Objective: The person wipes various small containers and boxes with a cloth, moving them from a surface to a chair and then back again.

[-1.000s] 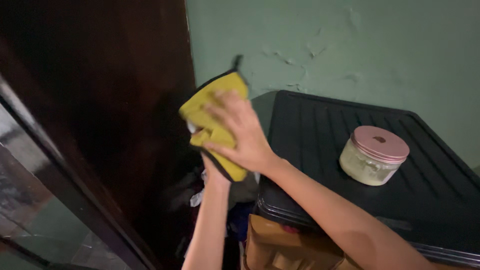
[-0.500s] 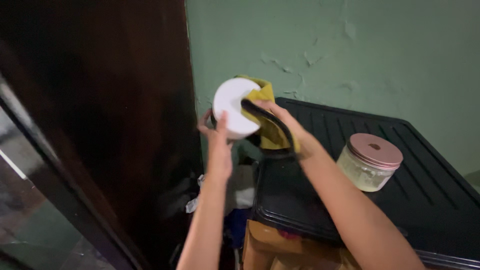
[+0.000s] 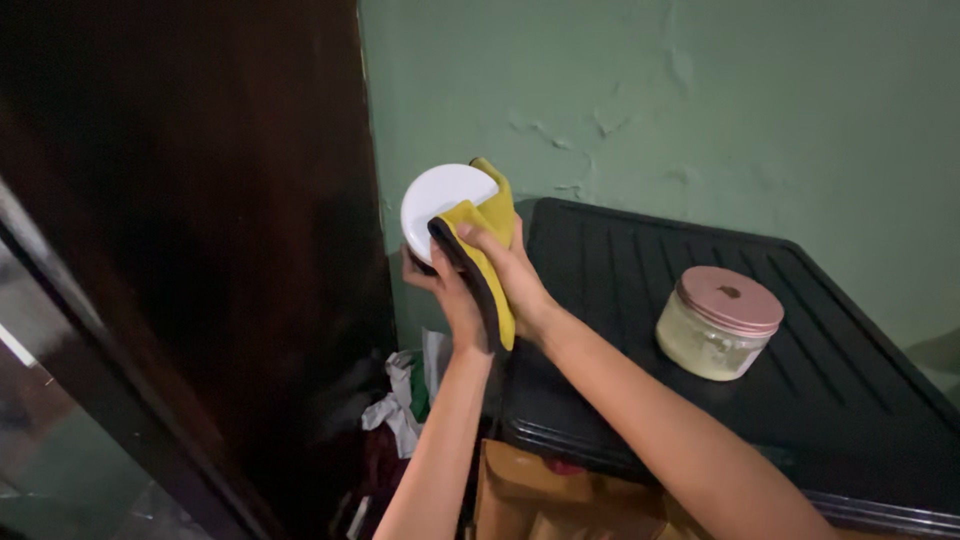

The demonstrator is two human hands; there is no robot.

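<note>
White round container (image 3: 440, 200): lid face turned toward the camera, held up in the air in front of the green wall (image 3: 700, 110), just left of the black ribbed bin lid (image 3: 620, 290) and beside the dark wooden panel (image 3: 200, 220).

Left hand (image 3: 445, 285): under and behind the container, fingers curled round its lower edge, grasping it.

Yellow cloth with dark edging (image 3: 485, 250): draped over the container's right side and hanging down between the two hands.

Right hand (image 3: 515, 275): fingers clenched on the cloth, pressing it against the container's right edge; forearm crosses above the bin lid.

Jar with pink lid (image 3: 718, 322): pale contents, standing upright on the bin lid, well apart from the hands.

Brown cardboard box (image 3: 540, 495): below the bin's front edge.

Crumpled white and green scraps (image 3: 405, 395): low in the gap between wooden panel and bin.
</note>
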